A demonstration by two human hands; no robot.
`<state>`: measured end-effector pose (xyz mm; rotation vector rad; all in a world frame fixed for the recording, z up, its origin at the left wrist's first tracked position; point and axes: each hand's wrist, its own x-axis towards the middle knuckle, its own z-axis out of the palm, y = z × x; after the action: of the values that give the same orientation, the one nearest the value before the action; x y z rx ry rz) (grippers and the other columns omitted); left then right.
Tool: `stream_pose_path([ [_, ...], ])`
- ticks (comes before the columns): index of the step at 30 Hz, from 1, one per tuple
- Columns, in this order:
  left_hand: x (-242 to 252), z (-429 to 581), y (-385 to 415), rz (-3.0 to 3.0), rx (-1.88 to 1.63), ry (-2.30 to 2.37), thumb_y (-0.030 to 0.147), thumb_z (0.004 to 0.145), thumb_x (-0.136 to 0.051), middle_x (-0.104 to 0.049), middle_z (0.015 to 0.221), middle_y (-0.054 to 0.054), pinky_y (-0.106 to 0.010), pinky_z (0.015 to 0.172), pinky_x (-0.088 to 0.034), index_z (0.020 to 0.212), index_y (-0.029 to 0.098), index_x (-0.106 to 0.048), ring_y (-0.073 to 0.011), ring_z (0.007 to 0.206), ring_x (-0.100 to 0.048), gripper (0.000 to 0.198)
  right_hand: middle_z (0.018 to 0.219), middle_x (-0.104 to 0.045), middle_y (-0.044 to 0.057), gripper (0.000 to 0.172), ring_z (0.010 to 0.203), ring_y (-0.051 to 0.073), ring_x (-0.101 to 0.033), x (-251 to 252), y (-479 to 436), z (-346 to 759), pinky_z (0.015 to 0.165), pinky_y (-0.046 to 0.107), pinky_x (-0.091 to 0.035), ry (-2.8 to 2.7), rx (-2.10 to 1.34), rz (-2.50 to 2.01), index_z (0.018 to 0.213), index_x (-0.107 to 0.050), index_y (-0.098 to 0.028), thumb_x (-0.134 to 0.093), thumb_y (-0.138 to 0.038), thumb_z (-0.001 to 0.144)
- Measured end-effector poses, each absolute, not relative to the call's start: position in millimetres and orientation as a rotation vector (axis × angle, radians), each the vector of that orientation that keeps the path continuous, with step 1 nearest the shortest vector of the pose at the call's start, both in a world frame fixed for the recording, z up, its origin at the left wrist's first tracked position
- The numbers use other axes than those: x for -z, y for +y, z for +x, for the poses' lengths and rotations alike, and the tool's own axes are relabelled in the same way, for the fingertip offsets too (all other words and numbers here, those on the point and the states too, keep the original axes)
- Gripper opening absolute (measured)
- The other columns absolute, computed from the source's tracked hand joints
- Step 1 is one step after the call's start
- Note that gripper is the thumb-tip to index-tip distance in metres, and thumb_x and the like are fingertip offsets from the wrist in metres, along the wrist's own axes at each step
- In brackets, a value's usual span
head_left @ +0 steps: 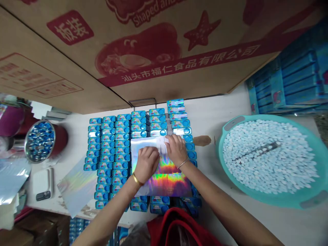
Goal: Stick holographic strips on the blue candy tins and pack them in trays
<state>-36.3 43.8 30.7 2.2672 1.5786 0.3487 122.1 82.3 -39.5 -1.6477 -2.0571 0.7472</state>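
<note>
A shiny holographic sheet (166,179) lies over the middle of a block of small blue tins (110,147) laid out in rows on the white table. My left hand (146,163) is closed in a pinch at the sheet's upper edge, where a white backing strip (153,142) is peeling up. My right hand (176,148) sits beside it, fingers curled on the same white strip. Both wrists wear thin bangles.
A teal basin (307,201) of small white tablets stands at the right with a scoop in it. A round metal tin (40,140) of blue pieces sits at the left. Another holographic sheet (77,186) and a phone (43,195) lie near the front left edge. Cardboard boxes (153,51) wall the back.
</note>
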Motion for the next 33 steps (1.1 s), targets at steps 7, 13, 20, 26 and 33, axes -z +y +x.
stream_pose_path([
  [7, -59.0, -6.5, 57.7, 1.115, -1.138, 1.783, 0.03, 0.081, -0.067, -0.061, 0.078, 0.0, -0.028, 0.072, -0.041, 0.078, 0.02, -0.056, -0.0137, 0.075, -0.056, 0.016, 0.093, -0.063, 0.008, 0.058, 0.088, 0.021, -0.058, 14.4, 80.2, 146.8, 0.082, 0.035, -0.045, -1.425, -1.282, -1.243, 0.102, -0.063, -0.018, -0.023, -0.059, 0.097],
  [13, -28.8, 22.6, 85.4, 0.825, -1.182, 1.598, 0.036, 0.073, -0.074, -0.055, 0.068, 0.002, -0.024, 0.063, -0.039, 0.073, 0.019, -0.056, -0.0104, 0.064, -0.05, 0.025, 0.066, -0.054, -0.002, 0.037, 0.063, 0.013, -0.049, -5.5, 74.5, 165.4, 0.061, 0.026, -0.041, -1.135, -1.458, -1.368, 0.073, -0.056, -0.021, -0.053, -0.055, 0.088],
  [20, 4.2, 51.3, 128.6, 1.192, -1.167, 1.719, 0.026, 0.076, -0.067, -0.057, 0.071, 0.0, -0.029, 0.076, -0.043, 0.066, 0.02, -0.057, -0.0144, 0.074, -0.053, 0.016, 0.055, -0.042, -0.005, 0.037, 0.054, 0.011, -0.037, 5.7, 120.0, 202.0, 0.054, 0.024, -0.032, -1.267, -1.245, -1.569, 0.062, -0.049, -0.021, -0.051, -0.048, 0.087],
  [26, 20.9, 71.5, 155.2, 1.472, -0.98, 2.007, 0.02, 0.075, -0.068, -0.06, 0.087, -0.003, -0.037, 0.087, -0.039, 0.067, 0.02, -0.06, -0.021, 0.093, -0.054, 0.012, 0.052, -0.042, -0.004, 0.033, 0.054, 0.013, -0.038, 24.7, 155.3, 223.2, 0.054, 0.025, -0.029, -1.502, -1.091, -1.713, 0.065, -0.052, -0.022, -0.047, -0.046, 0.087],
  [33, 32.3, 83.3, 158.8, 1.64, -0.745, 2.131, 0.021, 0.079, -0.064, -0.058, 0.098, -0.007, -0.04, 0.084, -0.034, 0.072, 0.02, -0.059, -0.0262, 0.097, -0.05, 0.009, 0.053, -0.049, -0.002, 0.03, 0.053, 0.014, -0.042, 45.9, 168.2, 231.5, 0.058, 0.027, -0.03, -1.692, -0.945, -1.803, 0.066, -0.058, -0.022, -0.046, -0.041, 0.087],
])
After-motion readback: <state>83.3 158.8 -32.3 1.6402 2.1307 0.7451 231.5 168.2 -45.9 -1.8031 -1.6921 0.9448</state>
